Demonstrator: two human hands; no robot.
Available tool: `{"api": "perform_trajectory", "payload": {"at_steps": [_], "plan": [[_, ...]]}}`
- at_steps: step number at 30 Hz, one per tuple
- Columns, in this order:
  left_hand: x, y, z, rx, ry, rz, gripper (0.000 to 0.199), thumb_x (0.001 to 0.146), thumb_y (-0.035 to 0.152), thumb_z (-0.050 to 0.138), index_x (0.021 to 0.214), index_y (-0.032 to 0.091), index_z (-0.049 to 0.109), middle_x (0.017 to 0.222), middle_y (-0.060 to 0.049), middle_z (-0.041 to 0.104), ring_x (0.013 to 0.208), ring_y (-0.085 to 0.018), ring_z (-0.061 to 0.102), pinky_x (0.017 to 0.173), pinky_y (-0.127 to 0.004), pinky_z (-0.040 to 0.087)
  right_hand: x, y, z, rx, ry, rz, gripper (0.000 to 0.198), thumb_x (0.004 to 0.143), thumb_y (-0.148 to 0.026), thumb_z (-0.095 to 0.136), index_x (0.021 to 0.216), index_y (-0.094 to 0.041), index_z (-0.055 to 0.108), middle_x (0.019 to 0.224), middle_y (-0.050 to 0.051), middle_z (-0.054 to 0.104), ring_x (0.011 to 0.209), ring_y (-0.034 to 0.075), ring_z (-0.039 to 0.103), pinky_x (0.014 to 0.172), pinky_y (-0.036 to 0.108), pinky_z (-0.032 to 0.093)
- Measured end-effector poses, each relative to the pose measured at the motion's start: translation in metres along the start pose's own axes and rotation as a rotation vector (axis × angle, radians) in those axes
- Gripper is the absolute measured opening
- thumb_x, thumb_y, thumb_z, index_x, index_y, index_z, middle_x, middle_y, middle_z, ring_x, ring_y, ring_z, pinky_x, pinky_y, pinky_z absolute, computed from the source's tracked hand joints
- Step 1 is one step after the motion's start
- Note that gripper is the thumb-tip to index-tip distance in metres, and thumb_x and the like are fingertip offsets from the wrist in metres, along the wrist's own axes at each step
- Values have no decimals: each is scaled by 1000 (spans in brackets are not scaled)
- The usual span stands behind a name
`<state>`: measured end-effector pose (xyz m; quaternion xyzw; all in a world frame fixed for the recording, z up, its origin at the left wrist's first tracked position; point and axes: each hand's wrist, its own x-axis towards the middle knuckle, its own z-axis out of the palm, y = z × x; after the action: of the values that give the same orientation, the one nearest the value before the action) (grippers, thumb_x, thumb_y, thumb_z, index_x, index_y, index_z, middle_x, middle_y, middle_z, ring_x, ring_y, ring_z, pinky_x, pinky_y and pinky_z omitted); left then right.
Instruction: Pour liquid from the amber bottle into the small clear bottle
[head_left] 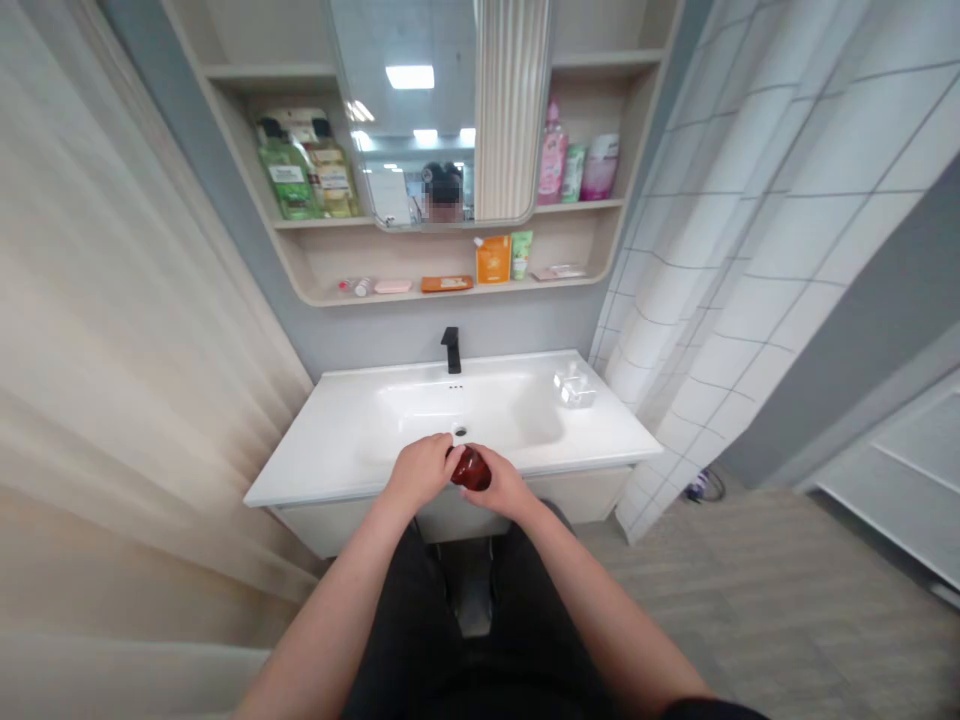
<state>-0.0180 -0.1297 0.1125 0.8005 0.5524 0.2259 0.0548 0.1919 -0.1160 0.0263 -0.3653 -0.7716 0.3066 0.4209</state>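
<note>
A dark reddish-brown, shiny bottle (471, 469) is held between my two hands, just above the front edge of the white sink (592, 448). My right hand (501, 485) wraps round its body from the right. On the other side, my left hand (422, 470) is closed at the bottle's upper left end, where something dark shows under the fingers. Whether that dark part is a cap I cannot tell, since the fingers cover it. The drain (460, 431) lies just beyond my hands.
A black faucet (451, 350) stands behind the basin. Clear containers (574, 386) sit on the counter's right side. Above is a mirror cabinet (420, 110) with shelves of bottles, an orange pouch (493, 260) and a green tube (521, 255). Curtains (690, 230) hang at both sides.
</note>
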Motion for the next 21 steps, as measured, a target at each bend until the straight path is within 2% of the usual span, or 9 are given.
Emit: {"api": "perform_trajectory", "payload": {"at_steps": [3,7,9,15,21], "plan": [[-1,5,1,67,17,-55,30,113,45,48,104,26,70,96,-12,79,91,-30,76,79,-37,50,1,-1,0,-64,-45,-52,88,69,-32,98,150,-30,65,146,13,74,131,40,72,118,61,55],[-4,4,2,-5,2,-35,27,111,45,52,125,30,70,92,-8,80,85,-28,77,76,-36,48,3,1,-6,-55,44,3,86,71,-30,95,152,-29,64,146,12,74,131,39,73,118,60,56],[-4,0,2,-67,-5,-26,26,110,42,54,126,31,71,89,-6,80,84,-28,76,75,-36,48,4,2,-9,-50,56,17,85,72,-30,94,152,-29,63,147,12,74,132,38,73,118,60,56],[-4,-16,7,-209,67,-90,29,107,52,60,103,27,74,76,-1,71,71,-22,67,69,-33,42,4,2,-10,-75,35,4,87,74,-33,96,154,-30,62,150,12,72,135,39,71,120,60,54],[-8,-25,14,-222,110,-144,42,105,55,60,74,25,63,72,-2,69,68,-20,61,68,-32,39,7,-1,-5,-187,-2,-45,92,71,-32,98,156,-30,62,148,13,73,133,41,71,119,60,54]]}}
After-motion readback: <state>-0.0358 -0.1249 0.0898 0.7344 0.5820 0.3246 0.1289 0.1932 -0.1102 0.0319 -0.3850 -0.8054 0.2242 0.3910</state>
